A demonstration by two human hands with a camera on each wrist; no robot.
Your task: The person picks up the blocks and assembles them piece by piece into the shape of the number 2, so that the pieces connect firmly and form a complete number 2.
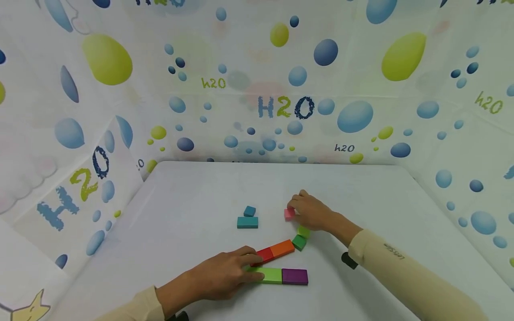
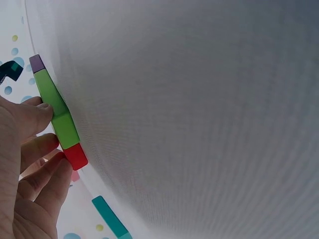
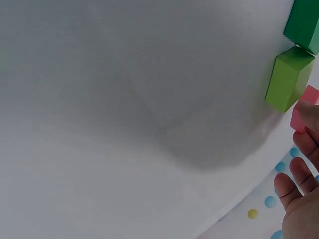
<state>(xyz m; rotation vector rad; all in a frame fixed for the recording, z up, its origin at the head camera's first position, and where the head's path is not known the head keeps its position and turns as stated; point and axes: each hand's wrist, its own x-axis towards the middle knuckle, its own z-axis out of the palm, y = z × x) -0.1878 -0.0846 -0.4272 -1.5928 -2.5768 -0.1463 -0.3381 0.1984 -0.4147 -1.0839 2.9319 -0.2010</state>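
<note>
In the head view my left hand (image 1: 225,272) is at the front blocks, its thumb at the light green block (image 1: 271,275) and its fingertips over the red block (image 1: 265,255). The left wrist view shows a light green block (image 2: 65,129) between thumb and forefinger, against the red one (image 2: 76,157). A purple block (image 1: 295,276) continues the front row; an orange block (image 1: 283,248) adjoins the red. Farther back, my right hand (image 1: 311,211) pinches a small pink block (image 1: 289,215) between thumb and forefinger. Near it are a yellow-green block (image 1: 304,232) and a dark green block (image 1: 299,242).
Left of the right hand lie a long teal block (image 1: 247,222) and, just behind it, a small blue block (image 1: 250,211). The white table (image 1: 192,191) ends at a back edge before a patterned curtain (image 1: 249,58), which also hangs on both sides.
</note>
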